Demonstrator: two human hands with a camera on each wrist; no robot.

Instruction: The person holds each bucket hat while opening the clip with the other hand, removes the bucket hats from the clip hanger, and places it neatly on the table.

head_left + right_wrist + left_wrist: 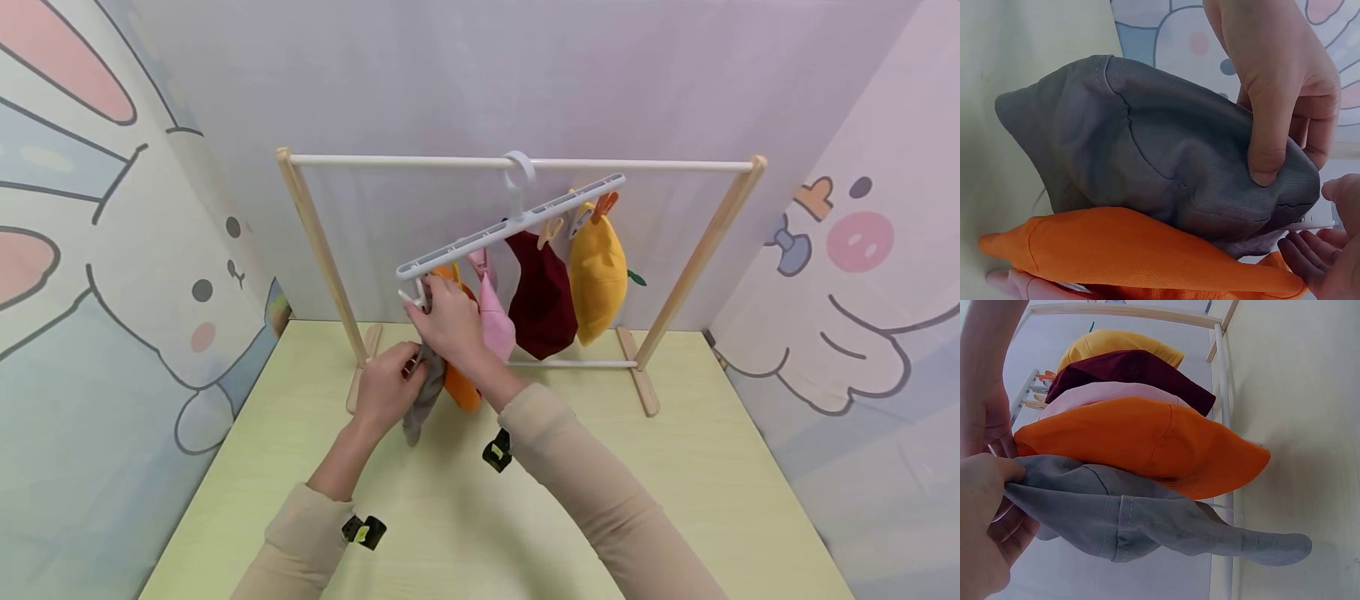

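My left hand (386, 387) pinches the edge of a grey fabric hat (1147, 519), thumb on one side and fingers on the other. At the left end of a white hanger (465, 249), my right hand (455, 321) holds a white clothespin (414, 294) between thumb and fingers, just above the hat's upper edge. Part of that clothespin is hidden by the fingers. Close beside the grey hat hangs an orange hat (1141, 250). Farther along the hanger are a pink hat (497, 325), a dark red hat (543, 300) and a yellow hat (597, 275).
The hanger hooks over the white bar (390, 160) of a wooden rack (318, 242) and tilts down to the left. An orange clothespin (604, 206) and a beige clothespin (550, 232) are near its right end. Beneath is a pale yellow tabletop (720, 500); cartoon-printed curtains (150, 275) flank it.
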